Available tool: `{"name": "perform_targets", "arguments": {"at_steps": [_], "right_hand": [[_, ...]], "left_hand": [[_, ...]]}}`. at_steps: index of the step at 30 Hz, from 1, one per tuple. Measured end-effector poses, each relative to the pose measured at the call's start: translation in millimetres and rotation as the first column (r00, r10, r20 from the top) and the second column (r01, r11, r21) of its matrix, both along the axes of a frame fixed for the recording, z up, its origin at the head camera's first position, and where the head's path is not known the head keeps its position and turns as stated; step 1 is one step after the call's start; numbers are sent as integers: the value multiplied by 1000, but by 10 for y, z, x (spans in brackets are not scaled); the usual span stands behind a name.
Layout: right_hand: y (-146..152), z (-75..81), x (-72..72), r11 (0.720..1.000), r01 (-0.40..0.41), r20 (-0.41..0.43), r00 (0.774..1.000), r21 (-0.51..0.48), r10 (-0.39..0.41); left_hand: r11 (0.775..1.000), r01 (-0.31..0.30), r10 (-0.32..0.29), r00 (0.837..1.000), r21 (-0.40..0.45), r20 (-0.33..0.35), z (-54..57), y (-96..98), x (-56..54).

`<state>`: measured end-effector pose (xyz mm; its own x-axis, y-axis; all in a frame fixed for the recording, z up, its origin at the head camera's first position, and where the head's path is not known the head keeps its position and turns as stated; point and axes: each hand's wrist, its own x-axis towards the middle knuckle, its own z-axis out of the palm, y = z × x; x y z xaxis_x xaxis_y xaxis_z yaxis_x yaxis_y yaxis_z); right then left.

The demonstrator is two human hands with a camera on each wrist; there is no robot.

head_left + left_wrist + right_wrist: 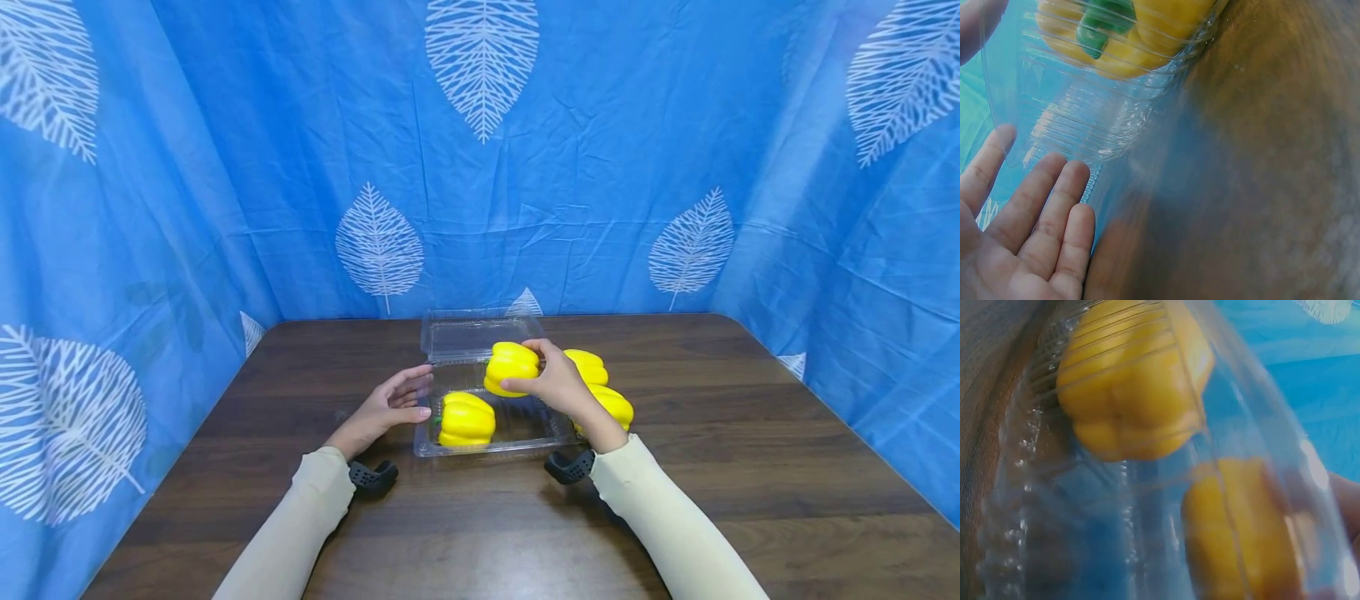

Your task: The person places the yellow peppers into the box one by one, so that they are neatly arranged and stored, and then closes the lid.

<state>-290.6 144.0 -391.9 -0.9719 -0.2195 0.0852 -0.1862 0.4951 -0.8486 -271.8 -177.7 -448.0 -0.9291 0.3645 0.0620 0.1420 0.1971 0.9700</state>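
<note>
A yellow bell pepper (512, 369) is held over a clear plastic clamshell box (487, 451); my right hand (561, 382) grips it between thumb and fingers. In the right wrist view this held pepper (1235, 525) shows blurred through the clear wall. Another yellow bell pepper (467, 419) lies inside the box at its left end, its green stem (1107, 28) facing left. Beside that end is my left hand (390, 407), with fingers extended and thumb at the rim. The left wrist view shows its fingertips (1075, 172) right at the clear plastic.
The box's clear lid (480, 336) stands open at the back. Two more yellow bell peppers (613, 406) sit on the brown wooden table (720, 483) right of the box, partly behind my right hand. A blue curtain (585, 167) with white leaves surrounds the table.
</note>
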Motion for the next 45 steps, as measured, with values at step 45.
{"name": "perform_targets", "arguments": {"at_steps": [45], "right_hand": [[-401, -79, -16, 990, -139, 105, 985, -13, 140]], "left_hand": [[1000, 15, -15, 1000, -9, 17, 8, -17, -34]]}}
